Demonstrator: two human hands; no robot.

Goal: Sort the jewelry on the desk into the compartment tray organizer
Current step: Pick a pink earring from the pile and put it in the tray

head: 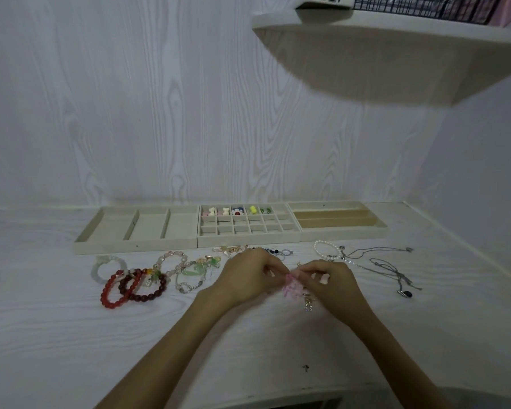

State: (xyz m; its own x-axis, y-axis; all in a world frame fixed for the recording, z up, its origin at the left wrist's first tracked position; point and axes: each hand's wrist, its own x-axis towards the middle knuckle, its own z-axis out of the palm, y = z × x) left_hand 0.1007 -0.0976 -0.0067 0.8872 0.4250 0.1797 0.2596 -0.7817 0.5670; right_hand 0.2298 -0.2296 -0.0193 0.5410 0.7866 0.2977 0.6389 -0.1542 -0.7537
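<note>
Both hands meet just below the middle of the frame: the left hand [250, 274] and the right hand [326, 276] each pinch a small pink piece [292, 284] between curled fingertips, holding it a little above the counter [56, 335]; what kind of piece it is, I cannot tell.

The sorting looks barely begun. In the grid tray [250, 224] at centre frame, only the back row holds small colourful pieces; its nearer rows show nothing. The wide-slot tray [136, 228] to its left and the long-slot tray [341, 219] to its right also look unfilled.

Still loose on the counter are the red bead bracelets [130, 287] at lower left, the pale and green bracelets [186, 268] beside them, small charms [233, 250] just behind the hands, a pearl bracelet [326, 250] and thin chain necklaces [390, 270] at right.
</note>
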